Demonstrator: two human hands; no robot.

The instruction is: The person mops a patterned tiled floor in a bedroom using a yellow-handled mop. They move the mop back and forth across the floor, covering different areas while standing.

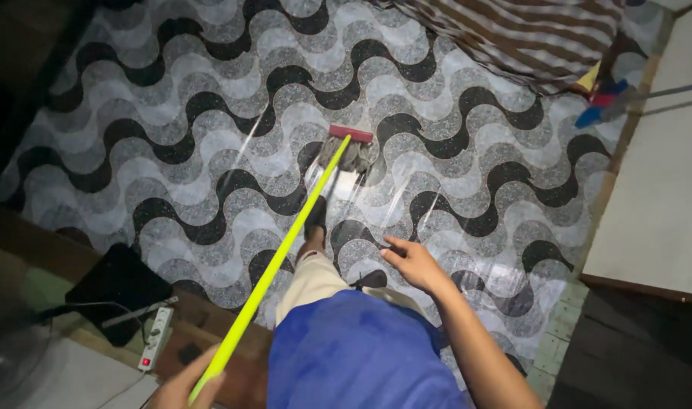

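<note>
My left hand (183,386) grips the near end of a long yellow-green mop handle (278,257) at the bottom of the view. The handle runs up and right to a red mop head (349,135) with a grey cloth (346,159) on the wavy black, grey and white tiled floor (209,121). My right hand (410,261) hovers free above the floor, fingers loosely spread, holding nothing. My blue shirt, beige trousers and one dark-shod foot (315,216) show below the mop head.
A white power strip (156,337) with a cable and a black flat object (118,284) lie at lower left by a wooden sill. Striped fabric (527,34) hangs at the top right. A pale surface (664,182) borders the right side, with blue and red items (599,106) beside it.
</note>
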